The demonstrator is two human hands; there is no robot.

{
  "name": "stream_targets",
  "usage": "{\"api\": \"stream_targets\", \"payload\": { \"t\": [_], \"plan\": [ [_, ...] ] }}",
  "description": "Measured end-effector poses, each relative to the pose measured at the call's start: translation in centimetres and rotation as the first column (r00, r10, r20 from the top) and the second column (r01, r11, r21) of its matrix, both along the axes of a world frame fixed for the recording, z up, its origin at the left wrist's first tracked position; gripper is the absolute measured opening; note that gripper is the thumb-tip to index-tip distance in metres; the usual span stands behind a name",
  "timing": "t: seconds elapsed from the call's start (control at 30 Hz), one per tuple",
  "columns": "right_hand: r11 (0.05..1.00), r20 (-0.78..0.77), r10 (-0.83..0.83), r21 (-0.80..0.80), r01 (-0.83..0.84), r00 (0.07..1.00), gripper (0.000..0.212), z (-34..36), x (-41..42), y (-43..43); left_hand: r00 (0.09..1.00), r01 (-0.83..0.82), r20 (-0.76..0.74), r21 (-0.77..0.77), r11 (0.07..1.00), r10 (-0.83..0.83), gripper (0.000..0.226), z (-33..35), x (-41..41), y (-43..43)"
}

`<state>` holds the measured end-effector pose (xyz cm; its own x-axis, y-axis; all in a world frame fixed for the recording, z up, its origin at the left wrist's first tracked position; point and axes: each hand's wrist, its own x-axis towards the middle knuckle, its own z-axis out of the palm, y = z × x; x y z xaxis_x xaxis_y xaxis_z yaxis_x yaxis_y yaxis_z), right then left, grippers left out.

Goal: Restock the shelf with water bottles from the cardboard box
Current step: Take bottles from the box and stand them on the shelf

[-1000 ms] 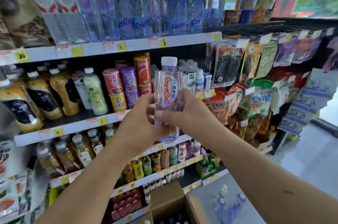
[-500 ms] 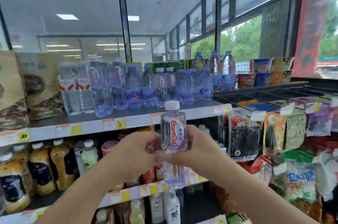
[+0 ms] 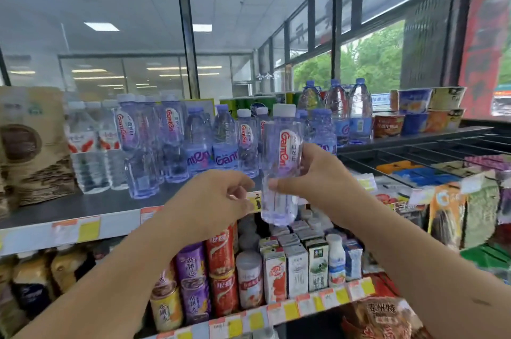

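A clear water bottle (image 3: 280, 172) with a white cap and a red-lettered label is held upright in front of the top shelf (image 3: 116, 224). My right hand (image 3: 318, 181) grips its middle from the right side. Just left of the bottle's lower half, my left hand (image 3: 213, 200) has its fingers loosely curled and holds nothing, with a small gap to the bottle. A row of matching water bottles (image 3: 193, 145) stands on the top shelf behind. A bare strip of shelf lies in front of them. The cardboard box is out of view.
Brown paper bags (image 3: 30, 145) stand at the shelf's left end, and instant noodle cups (image 3: 414, 112) at the right. The shelf below holds cans (image 3: 221, 269) and milk cartons (image 3: 296, 269). Snack packets (image 3: 470, 214) hang on a black wire rack at right.
The view has tilted up from the lower shelves to the top shelf. The bottle has risen to the top shelf's level. My left hand has come off the bottle; my right hand still holds it.
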<state>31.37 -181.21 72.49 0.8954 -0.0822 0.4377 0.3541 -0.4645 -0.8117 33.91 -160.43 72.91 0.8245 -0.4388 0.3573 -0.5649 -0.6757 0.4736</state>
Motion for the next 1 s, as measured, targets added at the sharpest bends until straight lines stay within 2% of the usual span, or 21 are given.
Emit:
{"api": "stream_targets", "payload": {
  "t": [0.13,0.33,0.5,0.67,0.77,0.87,1.0],
  "plan": [
    [0.998,0.020,-0.059,0.017,0.059,0.998,0.046,2.4,4.1,0.4,0.998,0.054,0.024,-0.009,0.998,-0.054,0.025,0.2,3.1,0.6],
    [0.995,-0.024,-0.096,0.012,0.096,0.995,0.049,2.6,9.8,-0.7,0.998,0.045,0.045,0.031,0.999,-0.046,0.029,1.6,7.2,-0.6],
    [0.995,-0.048,-0.098,0.001,0.098,0.994,0.064,1.3,13.6,-2.7,1.000,-0.010,0.018,0.106,0.994,0.009,0.038,1.0,9.5,-2.6],
    [0.997,-0.056,-0.050,-0.059,0.047,0.997,0.050,-0.5,16.4,-4.0,0.996,-0.081,-0.030,0.137,0.987,0.086,0.039,-0.2,11.6,-4.9],
    [0.986,0.008,-0.071,-0.148,0.072,0.997,0.047,-0.8,17.1,-4.2,0.992,-0.117,-0.017,0.180,0.977,0.122,0.042,-0.6,12.9,-6.0],
    [0.936,0.103,-0.189,-0.283,0.211,0.977,0.055,-1.2,16.3,-4.3,0.985,-0.170,0.008,0.185,0.968,0.172,0.040,-0.6,13.8,-6.6],
    [0.844,0.045,-0.320,-0.441,0.306,0.946,0.056,-1.9,15.7,-4.0,0.960,-0.278,0.064,0.191,0.941,0.271,0.039,-0.5,15.4,-6.4]
  ]
}}
